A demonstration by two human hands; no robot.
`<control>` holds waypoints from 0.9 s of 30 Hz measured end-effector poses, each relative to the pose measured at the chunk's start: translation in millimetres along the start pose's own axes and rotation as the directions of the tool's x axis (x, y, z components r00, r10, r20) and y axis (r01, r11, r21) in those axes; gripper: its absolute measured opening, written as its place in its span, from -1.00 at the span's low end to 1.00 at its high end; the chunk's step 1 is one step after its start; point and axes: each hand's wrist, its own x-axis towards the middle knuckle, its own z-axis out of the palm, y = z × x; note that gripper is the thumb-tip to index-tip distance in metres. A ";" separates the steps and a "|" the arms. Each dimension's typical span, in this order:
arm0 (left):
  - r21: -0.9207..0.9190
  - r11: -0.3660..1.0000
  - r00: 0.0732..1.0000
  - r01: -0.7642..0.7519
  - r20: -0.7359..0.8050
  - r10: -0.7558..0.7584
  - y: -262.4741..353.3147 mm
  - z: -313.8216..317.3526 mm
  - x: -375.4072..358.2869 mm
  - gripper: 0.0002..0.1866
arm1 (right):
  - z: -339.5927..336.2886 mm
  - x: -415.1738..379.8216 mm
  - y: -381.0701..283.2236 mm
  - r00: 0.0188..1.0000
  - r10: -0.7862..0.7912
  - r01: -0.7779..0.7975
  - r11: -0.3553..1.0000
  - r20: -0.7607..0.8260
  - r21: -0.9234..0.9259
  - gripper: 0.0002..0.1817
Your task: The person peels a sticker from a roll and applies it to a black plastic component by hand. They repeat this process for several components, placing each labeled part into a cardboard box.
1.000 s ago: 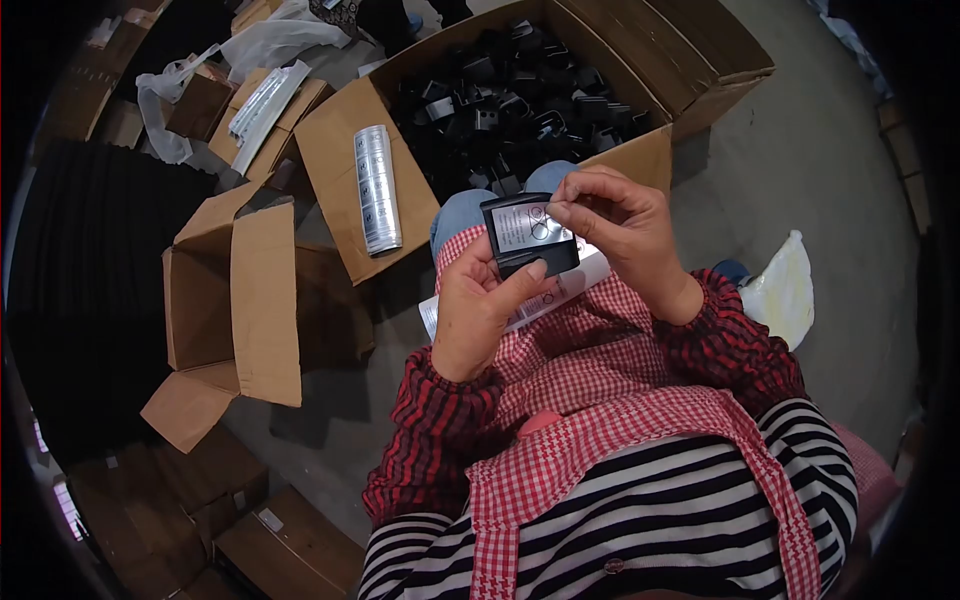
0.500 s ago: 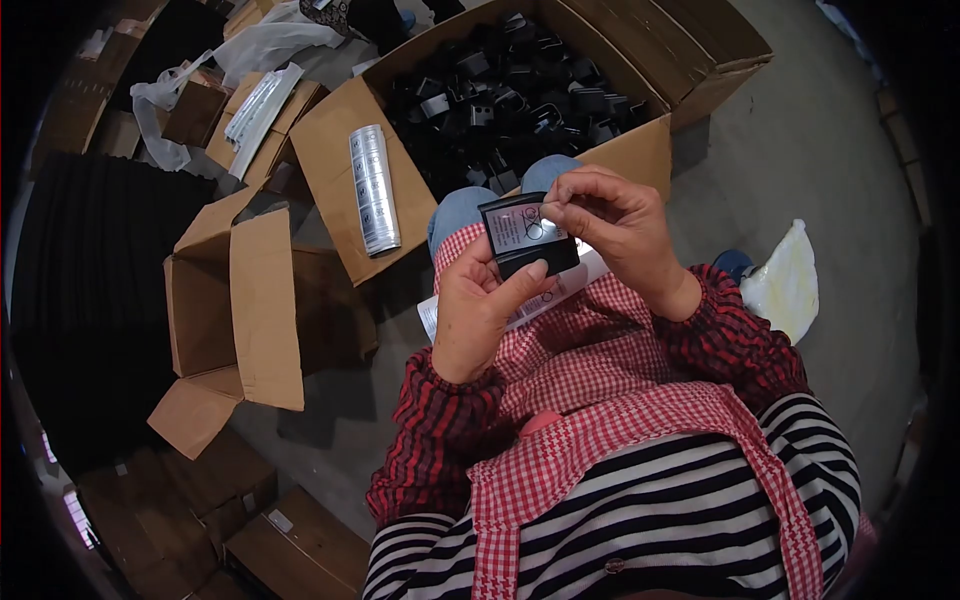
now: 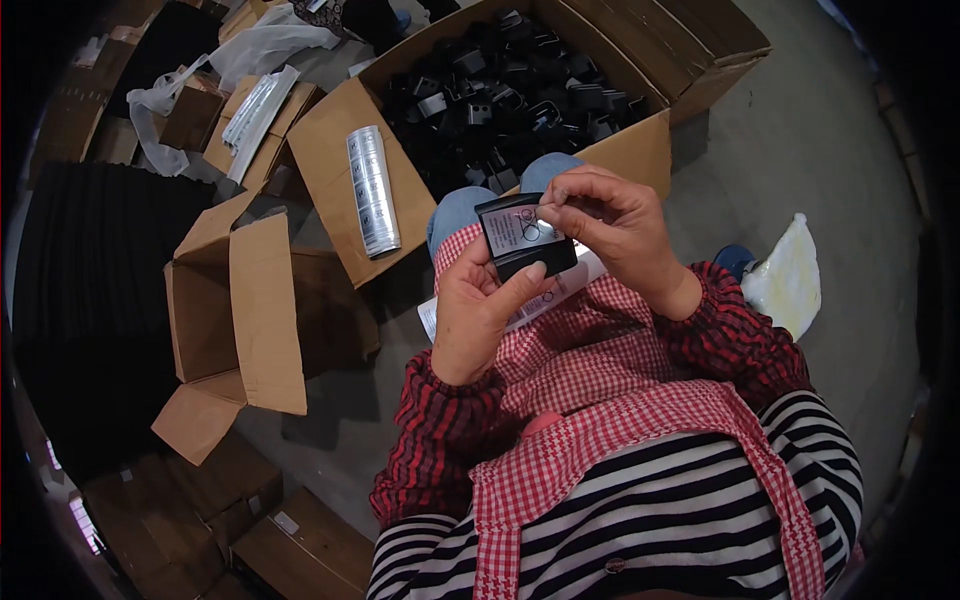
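Observation:
A flat black piece point(image 3: 530, 262) with a silver printed label point(image 3: 518, 229) on its face is gripped in my left hand point(image 3: 474, 318), the thumb pressed on its lower part. My right hand point(image 3: 618, 228) pinches the label's right edge between thumb and fingertips. Whether that edge is stuck down is hidden by the fingers. Beneath the hands, a sheet of labels point(image 3: 540, 305) lies on the checked apron over my lap.
A large carton point(image 3: 632, 150) full of black parts point(image 3: 500, 95) stands in front, a roll of silver labels point(image 3: 373, 190) on its left flap. An open carton point(image 3: 268, 315) is at left, beside stacked black material point(image 3: 90, 310). White plastic point(image 3: 785, 280) lies at right.
The black piece and both hands are almost where they were, with only a very slight shift of the piece and the fingertips to the left.

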 end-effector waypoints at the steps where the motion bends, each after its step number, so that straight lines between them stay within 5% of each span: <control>1: -0.005 1.000 1.000 -0.005 -0.002 0.005 0.1 0.1 0.1 -0.52 | 0.1 0.1 -1.0 1.000 -0.001 0.001 1.000 -0.001 0.001 -0.89; 10: -0.024 1.000 1.000 0.014 -0.023 -0.015 0.4 -0.5 0.6 -0.53 | 0.8 0.4 -2.1 1.000 0.014 -0.014 1.000 0.001 -0.014 -0.88; 12: -0.025 0.999 0.999 0.023 -0.024 -0.023 -0.5 -2.0 1.7 -0.54 | 1.0 0.9 -4.0 0.993 -0.116 0.117 0.976 0.021 -0.183 -0.87; 16: -0.027 0.999 0.998 0.030 -0.045 -0.031 -1.7 -3.6 4.5 -0.57 | -0.4 2.8 -2.9 0.980 -0.198 0.200 0.958 0.032 -0.207 -0.89; 18: -0.010 0.999 0.997 0.033 -0.064 -0.034 -0.7 -4.7 6.2 -0.57 | -0.4 3.7 -1.1 0.991 -0.121 0.124 0.990 -0.049 0.073 -0.91; 21: -0.001 0.999 0.996 0.037 -0.077 -0.037 -0.1 -4.7 7.5 -0.58 | 0.4 7.4 -5.3 0.998 -0.019 0.029 0.978 -0.055 0.205 -0.92; 27: -0.024 0.999 0.997 0.040 -0.060 -0.041 2.5 -5.4 13.4 -0.56 | 1.4 11.6 7.8 0.998 0.038 -0.030 0.989 -0.052 0.147 -0.91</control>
